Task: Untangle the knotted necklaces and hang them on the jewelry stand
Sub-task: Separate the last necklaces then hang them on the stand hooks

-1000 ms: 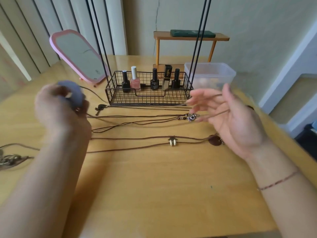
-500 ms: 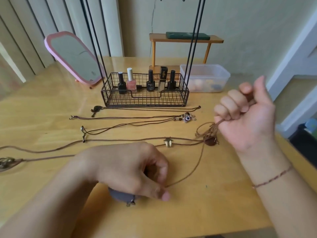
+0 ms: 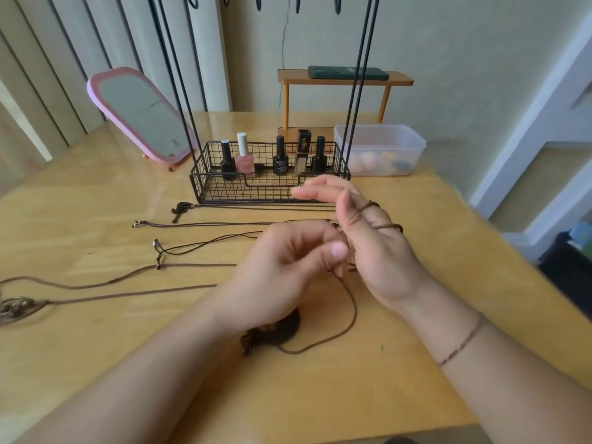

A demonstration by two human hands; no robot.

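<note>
A brown cord necklace (image 3: 354, 310) runs from between my hands down to a dark pendant with a tassel (image 3: 253, 339) that lies on the table under my left wrist. My left hand (image 3: 285, 267) has its fingers curled and pinches this cord close to my right palm. My right hand (image 3: 371, 248) stands edge-on with its fingers stretched out, and loops of the cord wrap around it. Three other necklaces (image 3: 224, 224) lie stretched across the table to the left. The jewelry stand (image 3: 358, 91) rises as thin black rods from a wire basket (image 3: 205, 184), with hooks at the top edge.
Nail polish bottles (image 3: 245, 155) stand in the basket. A pink mirror (image 3: 141, 113) leans at the back left, a plastic box (image 3: 381, 149) sits at the back right, and an orange shelf (image 3: 342, 80) is behind. A metal pendant (image 3: 16, 307) lies at the left edge.
My right hand has gone from a fist to stretched fingers with the cord looped round it. My left hand left the pendant on the table and moved up to the cord by my right palm.
</note>
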